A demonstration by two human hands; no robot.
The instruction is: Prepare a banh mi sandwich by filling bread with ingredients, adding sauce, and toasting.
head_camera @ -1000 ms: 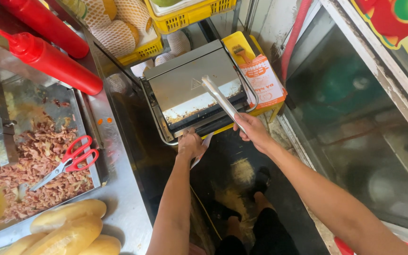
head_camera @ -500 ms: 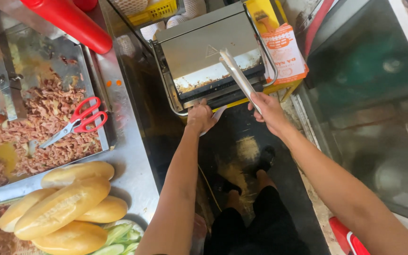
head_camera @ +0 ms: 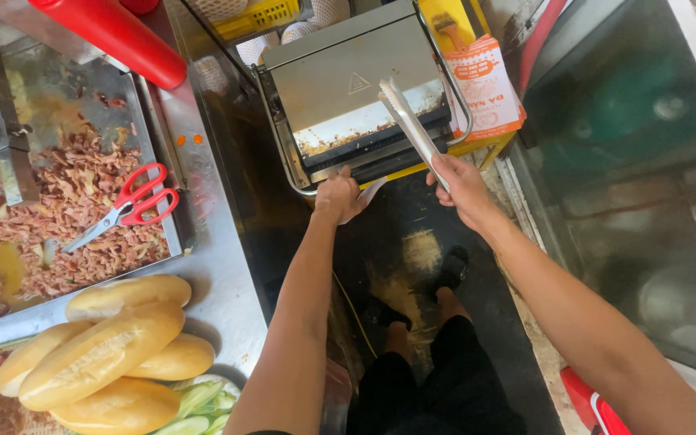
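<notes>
Far left of the hands: meat tray (head_camera: pixel 82 97) with red scissors (head_camera: pixel 126 205) on the meat, red bottle (head_camera: pixel 110 32) above it, bread rolls (head_camera: pixel 106 346) nearer the person on the steel bench (head_camera: pixel 219 282). Left hand (head_camera: pixel 338 196) curled at the front edge of the press grill (head_camera: pixel 356 97), pinching white paper (head_camera: pixel 370 193) just beside its fingers. Grill sits straight ahead of both hands, lid down. Right hand (head_camera: pixel 462 187) closed around metal tongs (head_camera: pixel 408 125), tips pointing up over the lid. Orange-white packet (head_camera: pixel 485 97) just right of the grill, beyond the right hand.
</notes>
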